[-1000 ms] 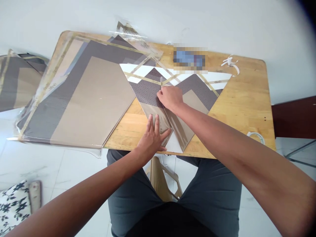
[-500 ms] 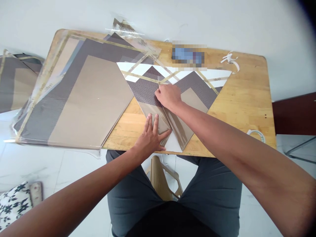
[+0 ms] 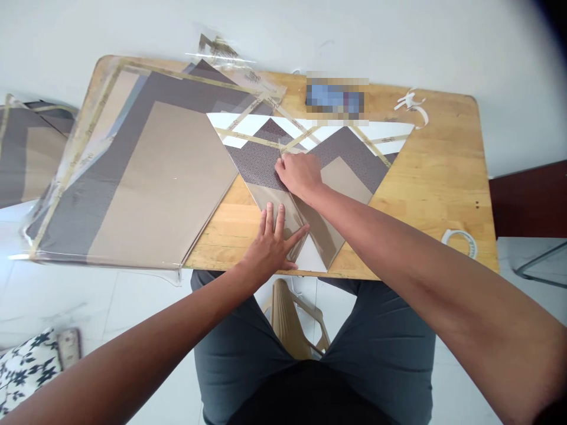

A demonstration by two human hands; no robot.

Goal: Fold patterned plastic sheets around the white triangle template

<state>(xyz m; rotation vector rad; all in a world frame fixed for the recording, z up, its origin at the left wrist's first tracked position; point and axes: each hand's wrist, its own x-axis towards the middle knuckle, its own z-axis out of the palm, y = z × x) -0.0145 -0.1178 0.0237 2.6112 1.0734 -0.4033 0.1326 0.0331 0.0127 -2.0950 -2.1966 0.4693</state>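
- One left hand (image 3: 270, 251), open, flat on a tan laminate sheet (image 3: 293, 213), apparently pinning it near the desk's front edge (image 3: 230, 265)
- Right hand (image 3: 300, 176) curled by a tape strip (image 3: 252, 139), grip unclear

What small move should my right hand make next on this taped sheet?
Probably lift the loose tape end beside your right hand gently, since it seems to stand free, while your left hand pins the tan sheet flat.

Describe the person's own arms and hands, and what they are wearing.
The left hand and right hand are ungloved, and both arms are bare, with no sleeves, watch or bracelet showing. Below them are a black top and dark grey legwear.
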